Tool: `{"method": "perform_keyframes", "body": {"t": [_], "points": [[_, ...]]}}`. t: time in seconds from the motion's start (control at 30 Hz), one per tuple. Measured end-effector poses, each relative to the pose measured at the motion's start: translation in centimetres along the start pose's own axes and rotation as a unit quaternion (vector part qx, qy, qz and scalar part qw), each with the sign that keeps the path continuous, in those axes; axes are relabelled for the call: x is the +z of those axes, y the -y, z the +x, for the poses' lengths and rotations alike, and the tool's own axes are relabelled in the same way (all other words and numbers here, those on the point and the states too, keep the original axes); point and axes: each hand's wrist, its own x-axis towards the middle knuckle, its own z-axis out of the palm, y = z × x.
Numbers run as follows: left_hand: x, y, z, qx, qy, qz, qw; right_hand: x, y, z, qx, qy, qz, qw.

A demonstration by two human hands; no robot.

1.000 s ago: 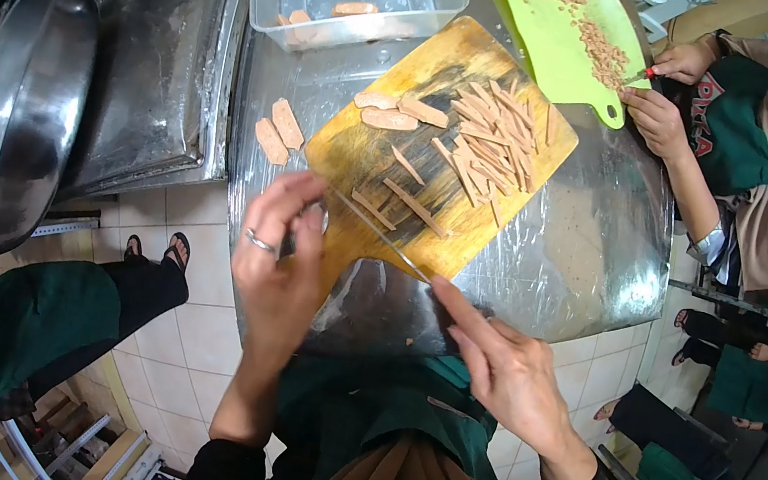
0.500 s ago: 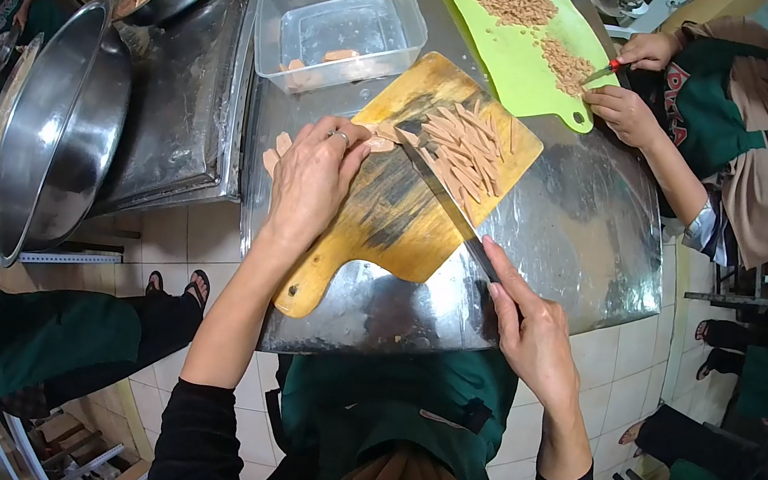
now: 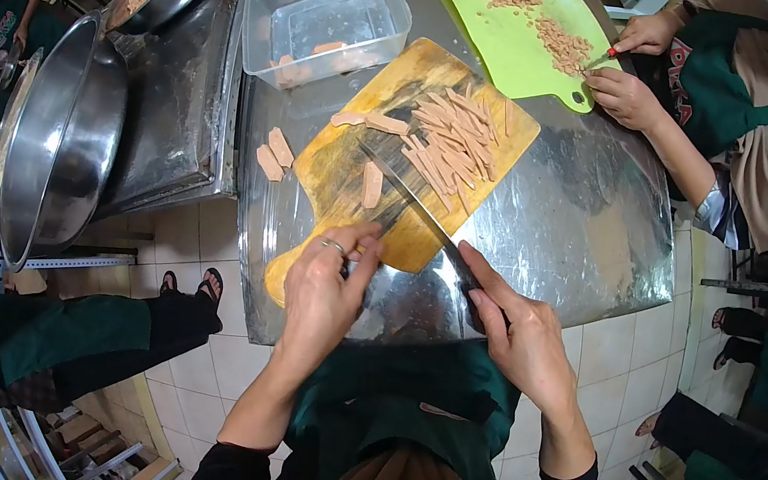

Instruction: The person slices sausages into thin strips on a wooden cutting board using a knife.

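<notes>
My right hand (image 3: 521, 337) grips the dark handle of a long knife (image 3: 424, 208), whose blade lies over the wooden cutting board (image 3: 318, 179). Thin brown strips (image 3: 449, 145) are heaped on the board's right part. Near the knife tip lies one flat brown piece (image 3: 372, 185), and two more (image 3: 386, 124) rest by the board's left edge. My left hand (image 3: 333, 277) is over the board's lower left, by its handle, with its fingers bent and thumb near the index finger; no food shows in it. Two pieces (image 3: 268, 159) lie on the metal table left of the board.
Beyond the board stand a clear plastic container (image 3: 328, 25) with a few pieces and a green board (image 3: 521, 71) with chopped bits. A co-worker's hands (image 3: 628, 96) cut there with a red-handled knife. Large steel bowls (image 3: 63, 144) stand left of the metal table (image 3: 555, 237).
My left hand has moved off the pieces at the board's left, down toward me. One flat piece now lies alone mid-board. The knife still points to the upper left.
</notes>
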Motion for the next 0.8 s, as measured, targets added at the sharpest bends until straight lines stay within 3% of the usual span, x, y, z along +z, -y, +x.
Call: {"method": "perform_keyframes", "body": {"t": [0.1,0.13,0.23,0.3,0.6,0.8], "points": [[-0.4,0.8,2.2,0.049,-0.089,0.018,0.995,0.3,0.1,0.3,-0.025,-0.021,0.003,0.999],[-0.7,1.5,3.1,0.086,-0.085,0.089,0.989,0.2,0.3,0.4,-0.014,-0.017,-0.005,1.000],[-0.4,2.3,5.2,0.132,-0.071,0.134,0.980,0.3,0.6,0.9,-0.017,-0.023,-0.022,0.999],[-0.2,2.3,5.8,0.127,-0.058,0.144,0.980,0.8,-0.1,1.2,-0.064,-0.054,-0.021,0.996],[-0.4,1.6,3.6,0.128,-0.034,0.140,0.981,0.3,0.3,1.4,-0.035,-0.015,-0.006,0.999],[1.1,1.6,1.3,0.112,-0.097,0.136,0.980,0.7,0.2,1.3,-0.030,0.011,0.024,0.999]]}}
